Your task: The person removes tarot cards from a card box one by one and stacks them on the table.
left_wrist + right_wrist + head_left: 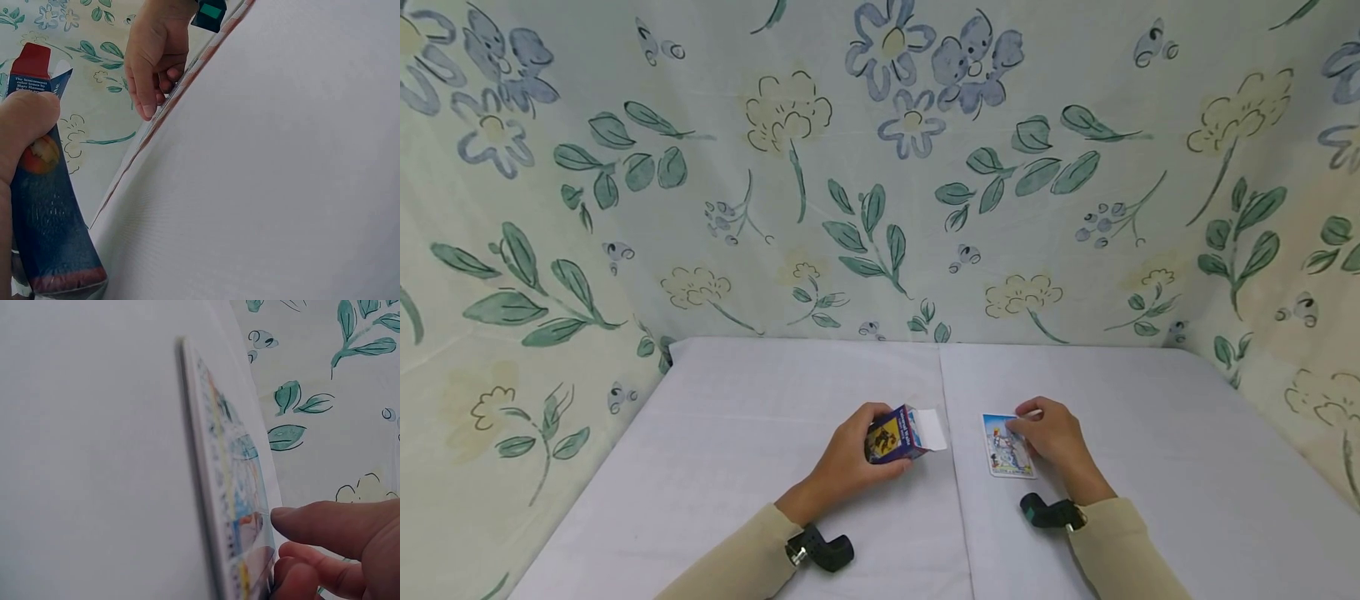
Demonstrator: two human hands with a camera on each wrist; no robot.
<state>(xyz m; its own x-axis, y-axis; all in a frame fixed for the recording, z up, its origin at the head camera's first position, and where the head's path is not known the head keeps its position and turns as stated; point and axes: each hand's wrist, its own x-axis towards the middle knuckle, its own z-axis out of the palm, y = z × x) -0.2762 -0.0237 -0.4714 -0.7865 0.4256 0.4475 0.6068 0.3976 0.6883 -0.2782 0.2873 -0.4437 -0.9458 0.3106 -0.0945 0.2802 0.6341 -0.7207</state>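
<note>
Head view shows the hands apart over the white table [760, 417], in from its far edge. The left hand [853, 454] grips a small box [886, 440], flap [931, 430] open toward the right edge. Fingertips of the right hand [1056, 435] touch a picture card [1006, 462] lying right of the box; whether they pinch it, I cannot tell.

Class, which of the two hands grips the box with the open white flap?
The person's left hand, curled round the blue box. The right hand has no box; it is at the picture card instead.
</note>
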